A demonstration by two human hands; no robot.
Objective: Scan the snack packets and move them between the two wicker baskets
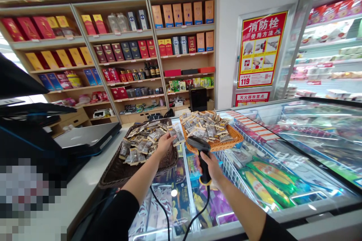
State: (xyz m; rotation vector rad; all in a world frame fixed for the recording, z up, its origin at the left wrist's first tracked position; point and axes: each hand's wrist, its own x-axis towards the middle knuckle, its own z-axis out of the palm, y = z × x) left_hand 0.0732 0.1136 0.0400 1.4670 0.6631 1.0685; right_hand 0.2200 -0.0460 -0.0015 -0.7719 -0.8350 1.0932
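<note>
My right hand (211,166) is wrapped round the grip of a black barcode scanner (200,147), whose cable hangs down toward me. Its head is over the near edge of an orange wicker basket (234,137) heaped with small clear packets. Between the fingers of my left hand (165,144) is one small packet (175,134) with a pale label edge, held in the gap between the two baskets. A dark brown wicker basket (113,175), also full of such packets (144,145), lies under my left forearm, partly hidden by it.
Both baskets rest on a glass-topped chest freezer (285,216) with bagged frozen goods inside. A white counter (82,192) with a weighing scale (90,135) stands at left. Behind are shelves of boxed goods (124,51); a lit display fridge (330,52) is at right.
</note>
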